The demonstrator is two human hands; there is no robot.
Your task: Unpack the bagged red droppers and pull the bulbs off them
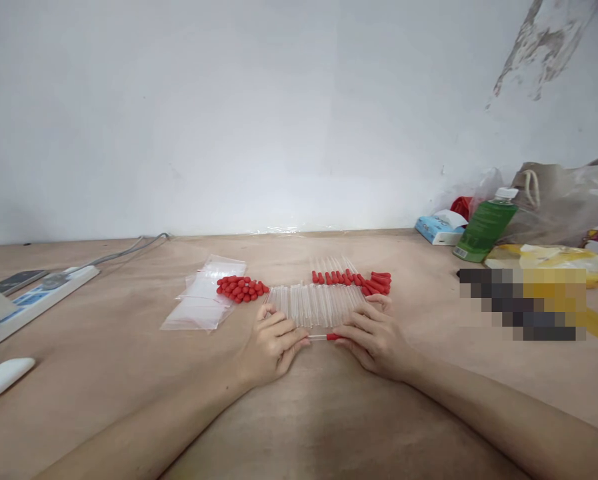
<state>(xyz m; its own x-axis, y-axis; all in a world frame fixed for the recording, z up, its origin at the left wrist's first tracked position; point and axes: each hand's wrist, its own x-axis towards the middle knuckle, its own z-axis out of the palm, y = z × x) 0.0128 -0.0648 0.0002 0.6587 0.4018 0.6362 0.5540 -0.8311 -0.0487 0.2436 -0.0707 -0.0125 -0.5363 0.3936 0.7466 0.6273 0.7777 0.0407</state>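
Observation:
My left hand (273, 343) pinches one end of a thin clear dropper tube (318, 337), held level just in front of me. The fingers of my right hand (381, 339) are closed on a red rubber bulb (333, 337) at the tube's right end. How far the tube reaches into the bulb is hidden. Right behind my fingers lies a row of clear tubes (313, 305) side by side. A pile of red bulbs (239, 289) sits at the row's left end. Beyond the row are several tubes with red bulbs (335, 277) on their near ends, and more red bulbs (379, 283) lie at the right.
Clear plastic bags (201, 300) lie left of the bulbs. Farther left are a power strip (73, 279), a phone (19, 281) and a white plug-like object (6, 379). At right stand a green bottle (489, 225), a tissue pack (437, 230) and yellow plastic packaging (553, 263).

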